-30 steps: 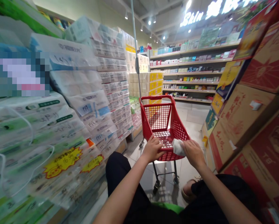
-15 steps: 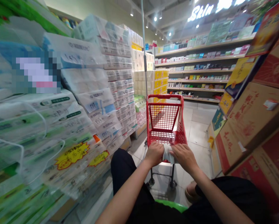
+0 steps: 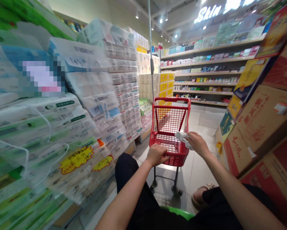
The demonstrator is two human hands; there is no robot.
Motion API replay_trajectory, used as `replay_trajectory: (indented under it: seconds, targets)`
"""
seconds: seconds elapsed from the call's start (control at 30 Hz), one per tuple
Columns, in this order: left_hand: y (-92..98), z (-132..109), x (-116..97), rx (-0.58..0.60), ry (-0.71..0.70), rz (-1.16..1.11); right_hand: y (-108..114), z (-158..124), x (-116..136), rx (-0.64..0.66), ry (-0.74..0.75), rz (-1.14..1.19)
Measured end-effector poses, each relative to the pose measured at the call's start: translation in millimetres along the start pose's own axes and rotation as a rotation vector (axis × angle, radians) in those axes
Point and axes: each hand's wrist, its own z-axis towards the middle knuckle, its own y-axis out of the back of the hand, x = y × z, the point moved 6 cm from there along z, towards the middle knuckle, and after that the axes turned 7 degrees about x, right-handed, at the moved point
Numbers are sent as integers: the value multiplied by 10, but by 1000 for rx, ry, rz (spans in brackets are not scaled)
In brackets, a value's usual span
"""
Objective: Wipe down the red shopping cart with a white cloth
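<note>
At frame centre, the left hand curls its fingers over a red plastic-mesh shopping cart's near edge, the right hand pinches a crumpled white cloth at its right side, apparently for wiping, which likely calls for steady bracing.

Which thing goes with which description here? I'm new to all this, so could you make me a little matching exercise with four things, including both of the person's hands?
Things:
1. price signs
2. left hand
3. shopping cart
4. right hand

Descriptions:
A. holding a crumpled white cloth or tissue
B. mostly red, in front of the person
C. on the near edge of the cart
D. yellow, against stacked packs on the person's left

Right pairs: 1-D, 2-C, 3-B, 4-A
</note>
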Motion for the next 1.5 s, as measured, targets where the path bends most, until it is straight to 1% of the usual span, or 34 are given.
replay_trajectory:
  seconds: [0.07, 0.1, 0.17, 0.23, 0.3, 0.37, 0.4, 0.47, 0.53, 0.57, 0.67, 0.73, 0.8, 0.83, 0.9, 1.03, 1.13, 1.2, 1.27, 1.3, 1.4, 1.47, 1.5]
  targets:
    - [-2, -3, 6, -7, -3, 3, -36, 8, -18, -20, -12, 22]
    - [-4, -4, 14, -12, 1, 8, -59, -26, 22, -26, -1, 34]
    - [-11, -2, 41, -21, 21, 18, -123, -158, 196, -19, 50, 54]
    - [-14, 4, 70, -32, 46, 24, -191, -331, 433, -2, 101, 66]
    - [-9, 7, 93, -45, 65, 25, -213, -477, 614, -31, 86, 76]
    - [4, 6, 100, -58, 68, 25, -203, -545, 699, -51, 72, 83]
    - [12, 4, 97, -61, 61, 24, -197, -545, 705, -36, 88, 85]
    - [23, 0, 76, -60, 36, 16, -187, -491, 647, 39, 153, 77]
    - [24, -4, 34, -53, 8, 5, -163, -396, 489, 101, 199, 52]
    - [21, -5, 7, -51, -3, -1, -145, -340, 382, 113, 200, 36]
    - [6, -9, -92, -57, -28, -19, -107, -163, 33, 112, 129, -3]
    - [-3, -17, -154, -61, -44, -25, -112, -65, -141, 111, 71, -20]
    - [-2, -32, -183, -58, -56, -22, -128, -7, -214, 104, 39, -26]
    - [5, -43, -178, -55, -57, -19, -137, 2, -207, 96, 35, -23]
    - [32, -69, -126, -48, -47, -11, -155, -21, -115, 67, 38, -3]
    - [117, -123, 117, -45, 9, 0, -202, -165, 247, -33, 59, 64]
    - [195, -155, 323, -94, 87, 10, -243, -237, 523, -101, 62, 80]
    - [234, -174, 398, -148, 161, 11, -263, -238, 671, -117, 54, 59]
    - [225, -183, 359, -175, 206, -1, -270, -223, 801, -116, 53, 20]
    - [199, -181, 287, -172, 200, -14, -270, -218, 860, -112, 58, -3]
    - [89, -162, -37, -159, 123, -42, -252, -238, 1001, -109, 79, -68]
    - [39, -153, -190, -180, 135, -38, -232, -272, 1041, -99, 98, -97]
    - [22, -147, -231, -189, 151, -35, -225, -286, 1038, -80, 115, -106]
